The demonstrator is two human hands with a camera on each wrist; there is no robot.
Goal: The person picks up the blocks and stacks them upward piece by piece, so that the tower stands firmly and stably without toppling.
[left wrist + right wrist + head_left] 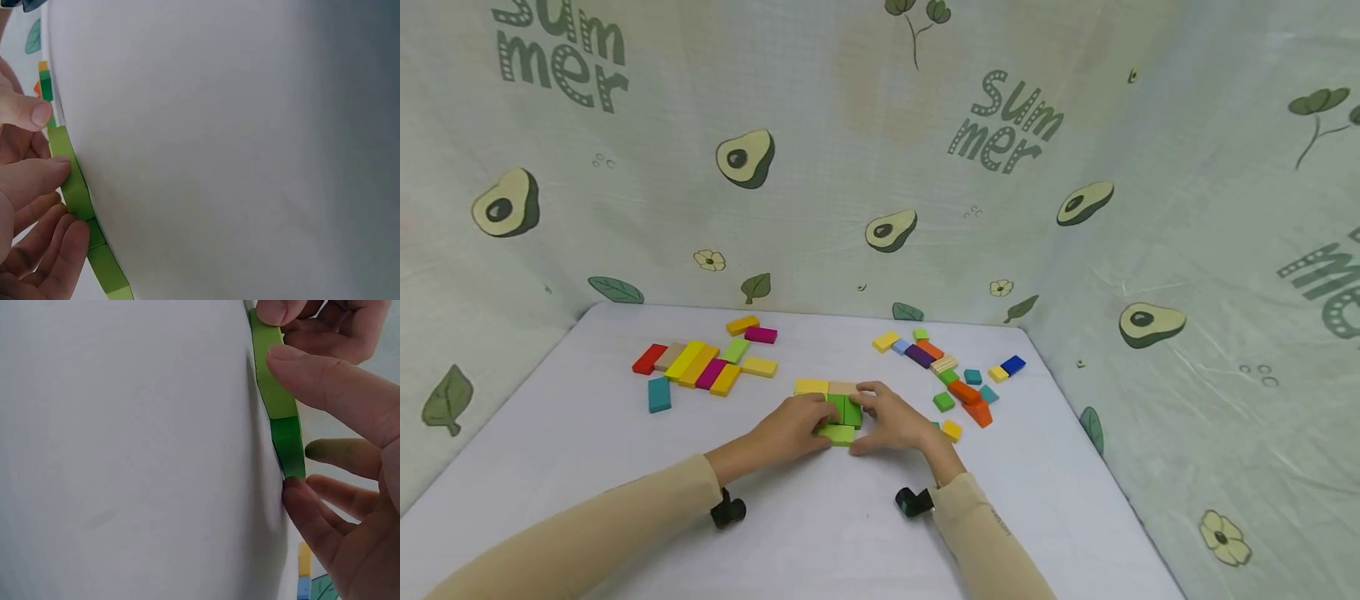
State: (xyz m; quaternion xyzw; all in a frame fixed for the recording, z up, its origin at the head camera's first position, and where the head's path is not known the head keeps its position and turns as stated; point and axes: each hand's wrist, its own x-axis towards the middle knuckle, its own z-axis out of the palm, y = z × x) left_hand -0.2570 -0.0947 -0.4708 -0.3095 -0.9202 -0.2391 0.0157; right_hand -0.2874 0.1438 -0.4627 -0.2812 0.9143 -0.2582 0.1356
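At the middle of the table is a flat group of wooden blocks: a light green block [837, 435] nearest me, two green blocks [853, 412] behind it, then a yellow block [812, 387] and a tan block [842, 388] at the back. My left hand [793, 427] holds the group from the left, thumb against the light green block and fingers by the green ones. From the right, my right hand [895, 419] curls round the same group. In the right wrist view its thumb touches the light green block [273, 375] and its fingertips reach the green block [289, 447]. My hands hide part of the group.
Left of my hands lies a cluster of coloured blocks, with a teal block [659, 395] in front and a red block [649, 359] at its end. More loose blocks, including an orange block [964, 392], are scattered to the right. A patterned cloth [820, 167] hangs behind the white table [820, 533].
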